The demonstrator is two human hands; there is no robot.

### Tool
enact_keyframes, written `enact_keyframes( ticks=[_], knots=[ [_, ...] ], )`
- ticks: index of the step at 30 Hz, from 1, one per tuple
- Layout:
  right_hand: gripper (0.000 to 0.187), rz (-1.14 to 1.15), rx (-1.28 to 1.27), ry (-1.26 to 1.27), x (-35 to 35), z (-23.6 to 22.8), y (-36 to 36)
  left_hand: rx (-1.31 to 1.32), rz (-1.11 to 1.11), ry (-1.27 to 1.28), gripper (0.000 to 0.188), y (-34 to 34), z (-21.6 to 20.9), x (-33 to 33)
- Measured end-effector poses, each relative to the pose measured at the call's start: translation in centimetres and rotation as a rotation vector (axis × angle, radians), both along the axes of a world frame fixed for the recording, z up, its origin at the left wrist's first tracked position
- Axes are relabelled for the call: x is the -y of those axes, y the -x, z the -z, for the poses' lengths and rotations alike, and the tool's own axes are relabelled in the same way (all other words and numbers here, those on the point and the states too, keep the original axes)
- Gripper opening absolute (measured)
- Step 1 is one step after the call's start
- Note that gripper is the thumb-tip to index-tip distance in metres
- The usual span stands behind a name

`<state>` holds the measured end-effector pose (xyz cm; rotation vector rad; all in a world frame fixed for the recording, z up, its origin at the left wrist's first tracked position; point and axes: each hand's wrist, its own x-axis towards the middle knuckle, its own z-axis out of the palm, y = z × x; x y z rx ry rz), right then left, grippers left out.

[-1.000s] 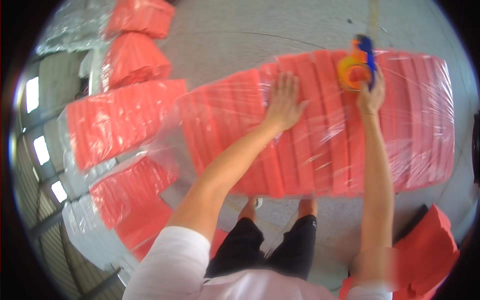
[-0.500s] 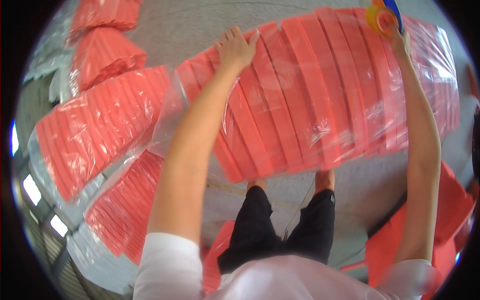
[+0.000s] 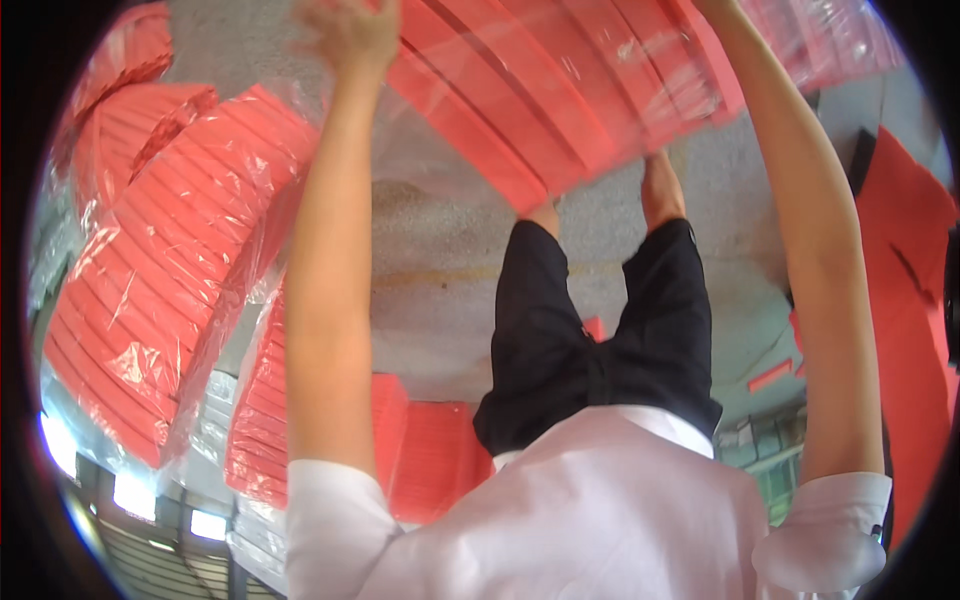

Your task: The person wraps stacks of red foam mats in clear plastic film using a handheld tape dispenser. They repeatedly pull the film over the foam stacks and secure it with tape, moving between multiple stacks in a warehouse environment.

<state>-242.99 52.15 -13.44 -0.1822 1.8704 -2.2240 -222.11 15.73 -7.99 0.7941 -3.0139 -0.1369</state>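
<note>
A long bundle of red foam-like strips, wrapped in clear plastic film, lies across the top of the view in front of my feet. My left hand is at the bundle's left end, blurred, with thumb and fingers apart. Nothing shows in its grasp. Only the base of my right hand shows at the upper edge, over the bundle; its fingers are cut off, so its grip is hidden. The tape dispenser is out of view now.
More film-wrapped red bundles lie to my left, one behind another. Red pieces sit by my left side. A large red sheet stands at the right. Small red scraps lie on the grey floor.
The bundle and both hands have shifted up in the view. My left hand has moved off the bundle's top toward its left end. The right hand and yellow-and-blue tape dispenser have left the frame.
</note>
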Motion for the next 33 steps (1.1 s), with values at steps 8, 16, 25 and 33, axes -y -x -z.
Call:
enact_keyframes(
  ticks=[8, 16, 25, 33],
  knots=[
    [0.031, 0.100, 0.075, -0.187, -11.7, -7.9, -25.5, 0.222, -0.301, -1.394, 0.066, -15.3, 0.3, -5.0],
    [0.031, 0.099, 0.134, 0.285, -24.6, -15.4, -25.7, 0.283, -0.029, -1.637, 0.022, -10.4, -18.6, -20.5],
    [0.040, 0.428, 0.332, 0.197, -21.5, -3.1, -36.1, 0.281, -0.545, -1.775, 0.015, -31.3, -1.3, -38.8],
    [0.038, 0.327, 0.460, 0.224, -21.9, -6.3, -38.2, 0.539, -0.420, -1.542, 0.031, -38.3, 3.1, -35.4]
  ],
)
